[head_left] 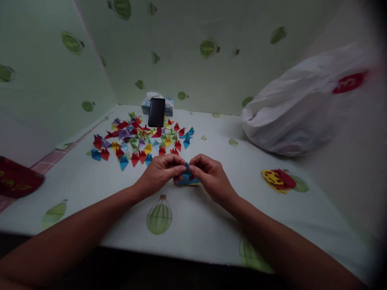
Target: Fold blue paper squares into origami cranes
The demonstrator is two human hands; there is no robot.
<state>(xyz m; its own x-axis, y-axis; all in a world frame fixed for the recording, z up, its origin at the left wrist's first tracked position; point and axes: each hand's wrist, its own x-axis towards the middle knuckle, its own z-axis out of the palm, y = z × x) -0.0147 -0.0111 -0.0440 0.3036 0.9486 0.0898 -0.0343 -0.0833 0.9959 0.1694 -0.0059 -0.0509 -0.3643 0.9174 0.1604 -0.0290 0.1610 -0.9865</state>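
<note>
Between my two hands is a small piece of folded blue paper (pixel 187 169), pinched from both sides. My left hand (pixel 161 172) grips its left side with thumb and fingertips, and my right hand (pixel 210 174) grips the right side the same way. The fingers cover much of its shape. Just below, a stack of blue paper (pixel 188 180) with a yellowish edge lies on the table. Beyond my hands, many folded paper pieces (pixel 134 159) in red, blue, yellow, green and purple are spread over the back left.
A black phone (pixel 157 112) leans on a tissue box (pixel 169 106) near the back wall. To the right stands a full white plastic bag (pixel 284 108). Red and yellow cut-outs (pixel 278 180) lie at the right. A dark red object (pixel 19 177) sits at the left edge.
</note>
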